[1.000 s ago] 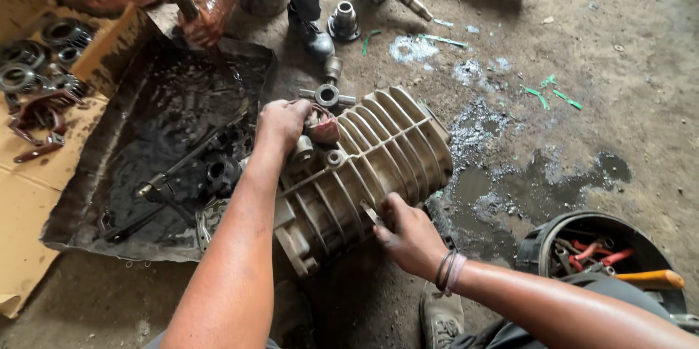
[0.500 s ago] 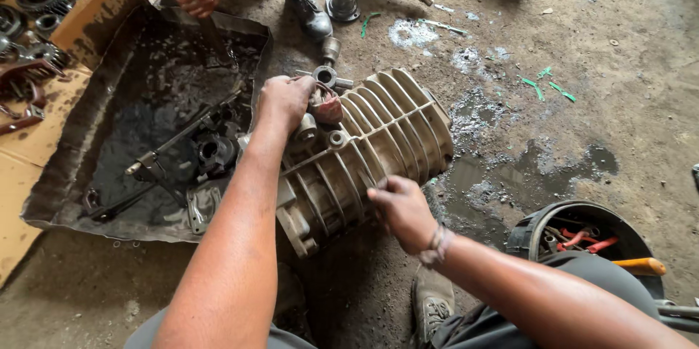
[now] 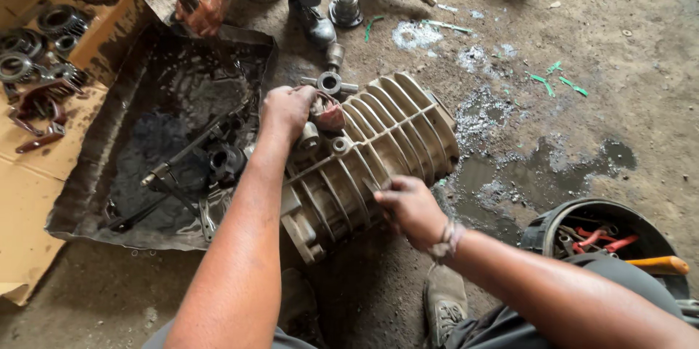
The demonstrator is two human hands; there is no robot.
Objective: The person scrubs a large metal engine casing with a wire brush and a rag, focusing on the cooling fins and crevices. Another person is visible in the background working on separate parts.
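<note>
1. Far left, flat brown cardboard (image 3: 29,196) on the concrete floor (image 3: 619,72) carries dark steel gear rings and bearings (image 3: 33,46); just beside it lies the shallow black oily metal tray (image 3: 87,203), with greasy rods and small parts near its centre.
2. At the tray's top edge, another person's hand (image 3: 204,3) is closed around a dark tool.
3. Centre now: the left hand (image 3: 287,110) is curled over the upper left end of the ribbed grey cast-metal gearbox housing (image 3: 386,145), fingers closed against it beside a reddish rag (image 3: 329,112).
4. The housing lies tilted on the floor, touching the tray's right edge.
5. The right hand (image 3: 411,207) pinches a small thin tool against the housing's lower ribs; fingers shut on it.
6. Far right, a round black bucket (image 3: 542,229) holds red-handled tools; wet patches lie near it.
</note>
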